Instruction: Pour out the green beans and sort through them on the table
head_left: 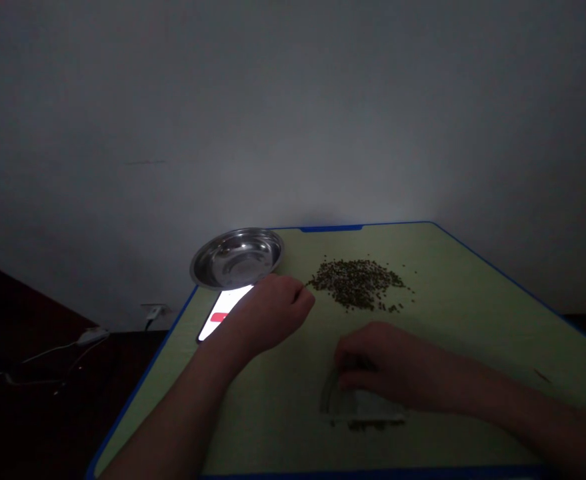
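Observation:
A loose pile of small greenish-brown beans or seeds (355,283) is spread on the green table. My left hand (285,303) is closed just left of the pile, with its fingers curled together; anything in them is hidden. On the nearer side, my right hand (377,360) pinches a clear, half-round piece (329,403) with a straight lower edge; its exact kind is unclear in the dim light. Along that edge lies a short row of the same small beans (373,425).
A shiny steel bowl (240,260) stands at the table's back left. A phone with a lit screen (220,310) lies partly under its rim, beside my left forearm. The green table (473,307) has a blue edge, and a grey wall (323,120) rises behind it.

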Motion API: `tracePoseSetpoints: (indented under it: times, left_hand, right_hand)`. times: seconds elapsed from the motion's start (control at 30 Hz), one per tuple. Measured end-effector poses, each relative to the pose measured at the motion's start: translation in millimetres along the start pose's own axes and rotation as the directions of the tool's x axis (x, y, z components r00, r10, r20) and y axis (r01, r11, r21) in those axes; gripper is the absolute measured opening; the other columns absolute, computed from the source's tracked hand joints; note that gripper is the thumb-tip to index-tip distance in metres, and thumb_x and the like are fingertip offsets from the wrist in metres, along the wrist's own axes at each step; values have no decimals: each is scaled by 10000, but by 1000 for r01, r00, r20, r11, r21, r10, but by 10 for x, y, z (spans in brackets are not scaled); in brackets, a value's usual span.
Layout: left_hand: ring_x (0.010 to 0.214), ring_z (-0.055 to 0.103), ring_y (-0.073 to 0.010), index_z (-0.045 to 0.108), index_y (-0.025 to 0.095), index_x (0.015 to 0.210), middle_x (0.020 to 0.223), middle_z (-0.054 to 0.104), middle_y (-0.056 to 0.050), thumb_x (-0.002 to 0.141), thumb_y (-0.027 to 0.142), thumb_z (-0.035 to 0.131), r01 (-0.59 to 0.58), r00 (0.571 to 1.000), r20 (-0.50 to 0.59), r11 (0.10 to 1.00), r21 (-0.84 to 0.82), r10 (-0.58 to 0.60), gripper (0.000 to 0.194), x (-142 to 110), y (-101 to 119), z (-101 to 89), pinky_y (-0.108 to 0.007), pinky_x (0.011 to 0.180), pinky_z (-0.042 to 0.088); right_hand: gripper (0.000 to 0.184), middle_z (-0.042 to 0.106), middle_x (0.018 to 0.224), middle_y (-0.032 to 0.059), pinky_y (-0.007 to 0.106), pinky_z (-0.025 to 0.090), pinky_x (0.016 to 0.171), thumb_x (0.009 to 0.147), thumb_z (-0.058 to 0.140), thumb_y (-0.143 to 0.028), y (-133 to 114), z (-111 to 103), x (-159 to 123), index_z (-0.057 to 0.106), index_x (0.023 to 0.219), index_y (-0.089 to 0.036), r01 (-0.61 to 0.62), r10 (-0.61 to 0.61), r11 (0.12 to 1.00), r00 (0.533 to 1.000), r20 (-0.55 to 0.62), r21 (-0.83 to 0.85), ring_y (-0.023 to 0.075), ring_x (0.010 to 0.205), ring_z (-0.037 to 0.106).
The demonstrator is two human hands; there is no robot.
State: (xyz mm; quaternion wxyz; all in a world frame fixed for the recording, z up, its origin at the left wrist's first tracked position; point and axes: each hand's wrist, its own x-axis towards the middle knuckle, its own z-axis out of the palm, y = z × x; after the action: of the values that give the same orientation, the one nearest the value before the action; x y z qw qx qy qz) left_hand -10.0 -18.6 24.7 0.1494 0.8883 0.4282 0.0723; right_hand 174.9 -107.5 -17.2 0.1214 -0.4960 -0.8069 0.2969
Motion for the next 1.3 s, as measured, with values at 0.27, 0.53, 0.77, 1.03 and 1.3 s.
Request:
tracePoseSetpoints:
  times: [0.27,0.53,0.77,1.03,1.3]
  left_hand:
    - [461,347,-93,352,181,521,491,368,32,833,295,350,-31,999,-43,999,10,31,333,1,-4,13,-288,479,178]
    - [456,346,-92,352,180,517,486,364,32,833,291,355,-39,998,-51,999,13,40,335,-16,-12,28,-288,475,180]
    - [452,341,-89,352,179,514,482,361,33,834,293,357,-42,998,-38,999,10,42,340,11,-18,36,-287,478,178]
    - [442,339,-90,378,183,509,473,410,24,843,291,349,-30,999,-15,1000,9,30,352,-10,-6,23,-285,479,179]
    - [441,348,-90,377,183,510,475,411,23,843,290,351,-46,999,-19,999,8,46,350,-8,-13,26,-284,473,182]
  right_hand:
    - [140,728,792,-3,218,394,599,825,606,-295,-97,64,-69,716,867,-218,-5,2,999,998,67,37,120,687,621]
    - [168,726,809,8,226,402,624,825,613,-326,-123,57,-112,728,885,-221,7,-10,1000,991,132,24,130,711,620]
    - [174,718,820,15,220,405,626,822,609,-316,-164,-4,-134,730,897,-217,-36,22,996,986,165,83,128,710,608]
    - [161,684,767,3,215,377,561,817,608,-325,-182,-54,-155,720,860,-218,-39,24,995,988,151,96,119,660,572]
    - [231,586,635,-25,237,350,527,846,551,-387,200,-398,-201,641,739,-203,-156,160,987,984,-83,42,111,585,494]
